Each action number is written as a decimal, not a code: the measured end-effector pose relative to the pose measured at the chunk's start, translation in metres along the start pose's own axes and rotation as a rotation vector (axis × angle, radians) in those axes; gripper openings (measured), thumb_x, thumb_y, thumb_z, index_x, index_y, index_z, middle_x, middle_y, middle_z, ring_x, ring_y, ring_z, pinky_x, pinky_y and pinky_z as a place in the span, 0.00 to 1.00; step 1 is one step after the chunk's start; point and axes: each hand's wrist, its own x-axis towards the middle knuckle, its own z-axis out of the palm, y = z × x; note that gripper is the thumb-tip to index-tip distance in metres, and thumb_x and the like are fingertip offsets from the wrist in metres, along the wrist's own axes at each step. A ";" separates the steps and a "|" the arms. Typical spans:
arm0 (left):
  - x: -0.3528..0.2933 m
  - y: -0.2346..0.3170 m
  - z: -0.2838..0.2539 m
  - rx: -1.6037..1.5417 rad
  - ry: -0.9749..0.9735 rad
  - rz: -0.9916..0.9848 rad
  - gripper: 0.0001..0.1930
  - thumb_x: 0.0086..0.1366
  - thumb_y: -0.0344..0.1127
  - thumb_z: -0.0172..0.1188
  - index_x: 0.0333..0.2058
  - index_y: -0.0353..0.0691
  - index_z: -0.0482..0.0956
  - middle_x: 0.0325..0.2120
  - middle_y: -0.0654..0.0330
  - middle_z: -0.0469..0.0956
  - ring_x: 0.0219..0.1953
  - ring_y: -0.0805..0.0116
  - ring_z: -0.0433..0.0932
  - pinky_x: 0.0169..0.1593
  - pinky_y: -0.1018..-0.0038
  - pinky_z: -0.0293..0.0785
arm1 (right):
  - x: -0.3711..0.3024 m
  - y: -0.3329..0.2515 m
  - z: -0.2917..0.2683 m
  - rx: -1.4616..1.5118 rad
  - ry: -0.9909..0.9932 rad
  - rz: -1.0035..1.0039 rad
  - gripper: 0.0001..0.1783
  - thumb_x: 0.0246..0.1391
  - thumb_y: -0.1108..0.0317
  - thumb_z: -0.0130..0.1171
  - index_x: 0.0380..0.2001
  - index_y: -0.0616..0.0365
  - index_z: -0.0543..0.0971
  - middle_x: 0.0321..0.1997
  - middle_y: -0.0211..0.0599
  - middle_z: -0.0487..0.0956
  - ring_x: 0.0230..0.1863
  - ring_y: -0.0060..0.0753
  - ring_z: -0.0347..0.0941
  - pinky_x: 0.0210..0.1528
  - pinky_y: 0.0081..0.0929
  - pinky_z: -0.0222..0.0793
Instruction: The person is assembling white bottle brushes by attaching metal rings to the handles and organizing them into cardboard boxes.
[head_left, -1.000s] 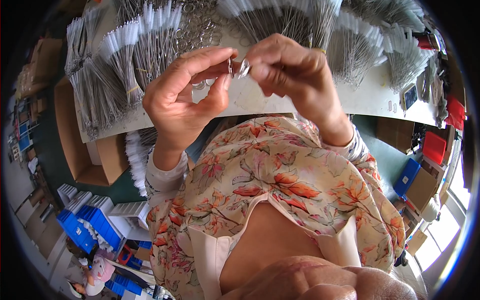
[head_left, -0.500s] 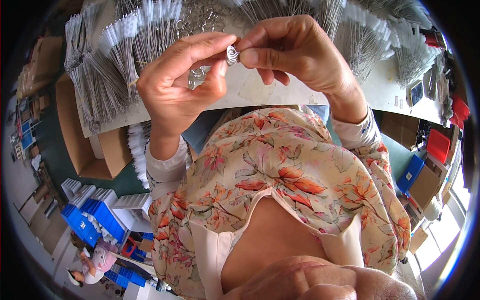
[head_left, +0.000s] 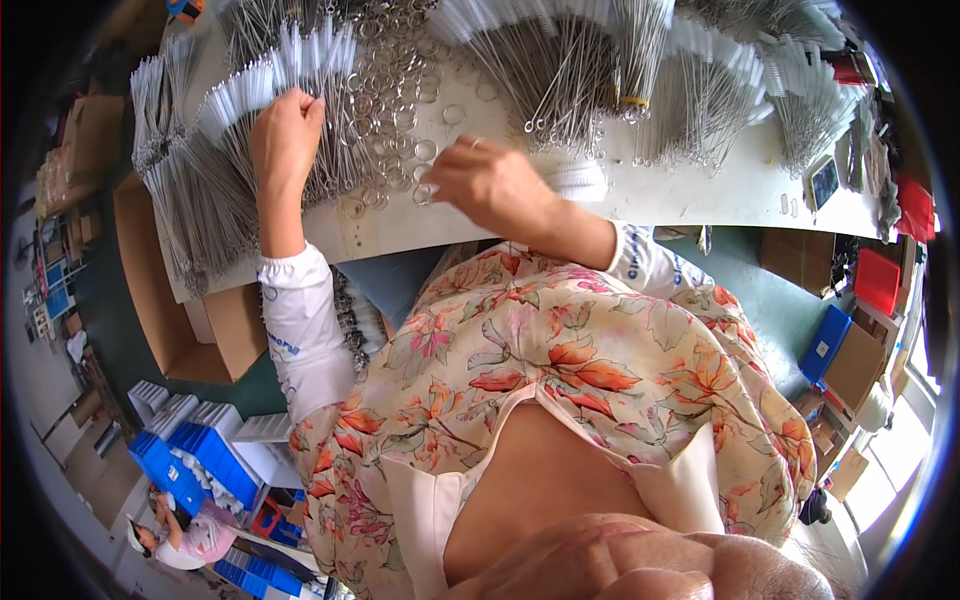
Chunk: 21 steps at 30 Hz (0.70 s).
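My left hand (head_left: 286, 138) is closed, its fingertips pressed together among thin wire brushes (head_left: 240, 100) with white bristle ends. Whatever it pinches is hidden behind the fingers. Over the table, my right hand (head_left: 492, 186) has its fingers curled downward, at the edge of a spread of loose metal rings (head_left: 395, 105). One ring (head_left: 423, 193) shows right at its fingertips; I cannot tell whether it is gripped or only lies beneath them. Close to the right wrist lies a short white-bristled bundle (head_left: 578, 180).
More brush bundles (head_left: 545, 80) cover the far side of the white table (head_left: 400, 232), their wire loops pointing toward me. A phone (head_left: 824, 184) lies at the right. Below the left edge stands an open cardboard box (head_left: 150, 290). A person (head_left: 185, 535) sits at the lower left.
My hands have parted from a small cluster of metal rings held between them. The left hand went to the brushes at the left; the right came down toward the loose rings.
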 end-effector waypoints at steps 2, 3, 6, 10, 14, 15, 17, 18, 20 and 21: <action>-0.009 -0.006 -0.002 -0.054 -0.014 -0.067 0.12 0.58 0.41 0.55 0.25 0.38 0.75 0.25 0.52 0.77 0.30 0.51 0.76 0.34 0.63 0.70 | 0.019 0.023 -0.035 -0.111 0.159 0.015 0.05 0.43 0.68 0.57 0.26 0.53 0.77 0.29 0.30 0.75 0.30 0.32 0.72 0.29 0.27 0.72; -0.013 -0.005 -0.002 -0.030 0.040 -0.049 0.11 0.58 0.41 0.54 0.26 0.38 0.75 0.24 0.52 0.77 0.30 0.51 0.76 0.34 0.63 0.70 | 0.019 0.046 -0.047 -0.311 0.151 0.080 0.05 0.42 0.66 0.58 0.26 0.51 0.77 0.29 0.29 0.75 0.28 0.32 0.72 0.29 0.27 0.72; -0.013 -0.006 0.000 -0.038 0.124 -0.025 0.11 0.58 0.40 0.54 0.29 0.38 0.74 0.24 0.52 0.77 0.29 0.51 0.76 0.33 0.62 0.70 | 0.034 0.072 -0.096 -0.499 0.067 0.482 0.08 0.49 0.62 0.56 0.31 0.52 0.79 0.31 0.31 0.77 0.31 0.38 0.75 0.32 0.31 0.72; -0.023 0.003 -0.015 -0.454 0.211 -0.074 0.08 0.62 0.35 0.52 0.34 0.35 0.72 0.24 0.54 0.78 0.24 0.63 0.77 0.30 0.71 0.74 | 0.040 0.091 -0.093 -0.503 -0.047 0.552 0.11 0.49 0.59 0.54 0.28 0.54 0.78 0.33 0.33 0.76 0.32 0.41 0.75 0.34 0.38 0.71; -0.043 0.002 -0.043 -1.030 0.259 -0.156 0.07 0.64 0.28 0.48 0.38 0.32 0.71 0.25 0.59 0.75 0.23 0.75 0.74 0.30 0.78 0.75 | 0.056 0.087 -0.084 -0.517 -0.113 0.607 0.11 0.47 0.59 0.55 0.29 0.53 0.78 0.34 0.38 0.77 0.33 0.46 0.75 0.36 0.41 0.70; -0.047 -0.003 -0.053 -1.125 0.271 -0.136 0.07 0.64 0.29 0.48 0.38 0.32 0.71 0.26 0.59 0.74 0.24 0.74 0.74 0.30 0.76 0.76 | 0.058 0.087 -0.085 -0.615 -0.185 0.678 0.11 0.47 0.58 0.55 0.29 0.53 0.78 0.33 0.40 0.78 0.34 0.48 0.75 0.36 0.41 0.70; -0.055 -0.026 -0.072 -1.097 0.378 -0.192 0.07 0.63 0.28 0.49 0.37 0.32 0.71 0.25 0.59 0.73 0.23 0.74 0.73 0.30 0.74 0.78 | 0.063 0.087 -0.085 -0.627 -0.259 0.690 0.11 0.45 0.59 0.55 0.29 0.53 0.79 0.32 0.42 0.79 0.36 0.50 0.76 0.37 0.41 0.70; -0.056 -0.045 -0.077 -1.121 0.444 -0.211 0.07 0.62 0.28 0.49 0.37 0.32 0.71 0.25 0.59 0.73 0.22 0.75 0.72 0.30 0.73 0.78 | 0.068 0.086 -0.086 -0.629 -0.279 0.699 0.10 0.45 0.60 0.55 0.29 0.53 0.79 0.31 0.42 0.79 0.35 0.49 0.76 0.37 0.40 0.71; -0.060 -0.084 -0.083 -1.116 0.547 -0.282 0.08 0.62 0.28 0.49 0.38 0.32 0.72 0.24 0.59 0.73 0.21 0.76 0.71 0.31 0.70 0.80 | 0.069 0.093 -0.084 -0.573 -0.241 0.711 0.11 0.42 0.61 0.56 0.28 0.53 0.80 0.29 0.41 0.79 0.35 0.45 0.77 0.37 0.37 0.71; -0.051 -0.095 -0.081 -1.096 0.569 -0.308 0.07 0.61 0.27 0.51 0.37 0.33 0.73 0.24 0.60 0.72 0.21 0.79 0.70 0.27 0.77 0.77 | 0.062 0.098 -0.093 -0.584 -0.231 0.725 0.11 0.42 0.61 0.56 0.28 0.53 0.80 0.29 0.41 0.79 0.35 0.45 0.77 0.37 0.37 0.71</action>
